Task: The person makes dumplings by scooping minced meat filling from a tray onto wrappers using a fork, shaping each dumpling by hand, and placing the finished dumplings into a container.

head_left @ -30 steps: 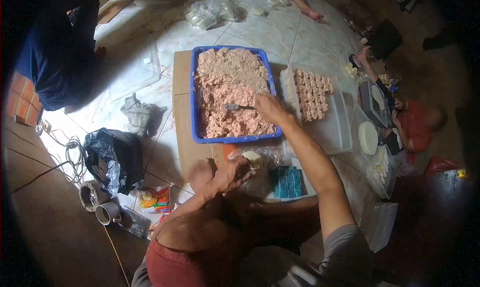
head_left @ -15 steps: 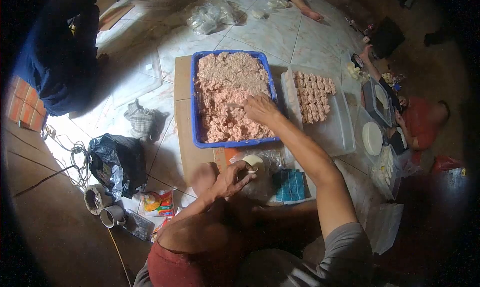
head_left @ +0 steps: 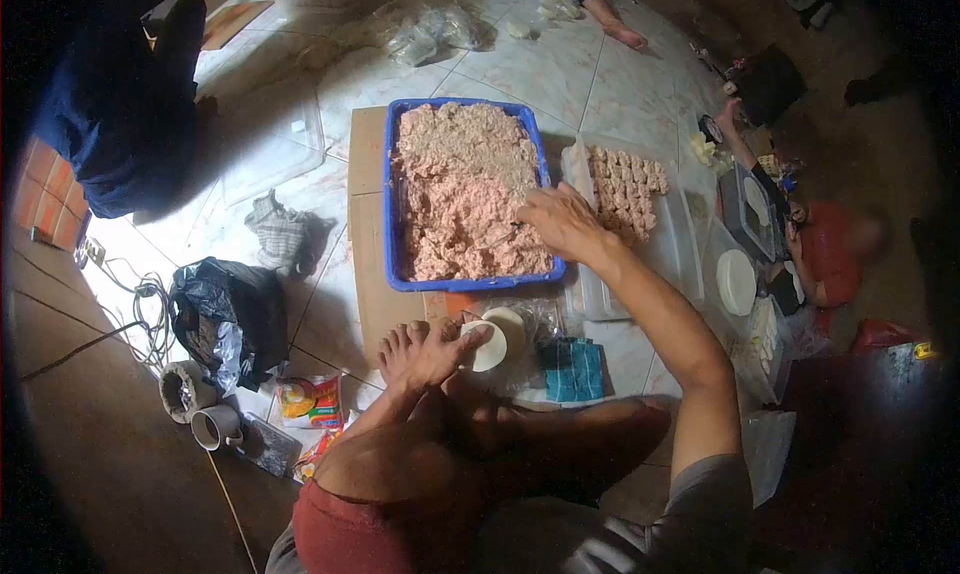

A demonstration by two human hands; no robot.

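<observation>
At the blue tray (head_left: 391, 209), right hand (head_left: 568, 224) grips fork (head_left: 514, 237) — nearby, left hand (head_left: 440, 358) pinches white disc (head_left: 487, 350).

It looks like a home, with its tiled floor (head_left: 535, 74) used for food-making: a blue tray (head_left: 392, 214) of minced mixture (head_left: 465, 164) at centre, a clear plastic box (head_left: 668, 269) to its right, a mug (head_left: 208, 430) lower left.
</observation>
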